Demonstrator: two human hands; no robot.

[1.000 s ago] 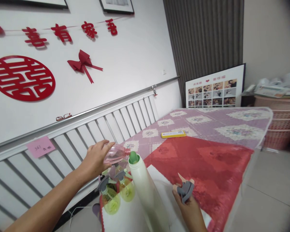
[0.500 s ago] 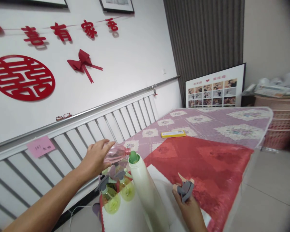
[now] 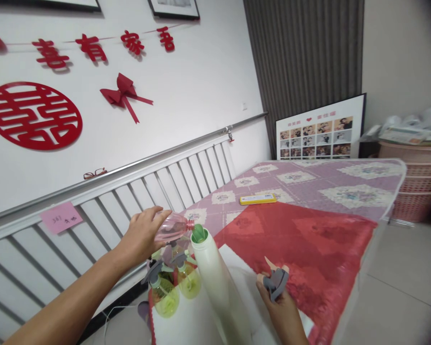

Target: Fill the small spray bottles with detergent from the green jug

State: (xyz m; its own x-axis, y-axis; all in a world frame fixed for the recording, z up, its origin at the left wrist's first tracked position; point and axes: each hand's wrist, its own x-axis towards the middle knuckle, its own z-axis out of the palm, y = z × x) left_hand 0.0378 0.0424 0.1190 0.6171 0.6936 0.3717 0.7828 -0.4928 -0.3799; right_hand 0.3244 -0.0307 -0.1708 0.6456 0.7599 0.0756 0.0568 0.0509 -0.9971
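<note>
My left hand (image 3: 146, 235) is wrapped round a clear pink plastic bottle (image 3: 172, 227), which lies nearly on its side. The bottle's mouth meets a small green funnel-like piece (image 3: 199, 233) in the neck of a tall pale green bottle (image 3: 219, 282). Whether liquid is flowing I cannot make out. Lower right, my right hand (image 3: 282, 306) grips a grey spray trigger head (image 3: 276, 283), apart from the tall bottle. Left of that bottle stand spray bottles with yellow-green contents, a nearer one (image 3: 165, 302) and a farther one (image 3: 189, 282); more are partly hidden behind them.
A white sheet (image 3: 187, 326) and red cloth (image 3: 330, 254) cover part of the table with its flowered cloth (image 3: 330, 179). A yellow flat case (image 3: 257, 199) lies farther back. A white railing (image 3: 122, 215) runs along the left; stacked pink baskets (image 3: 418, 182) stand at right.
</note>
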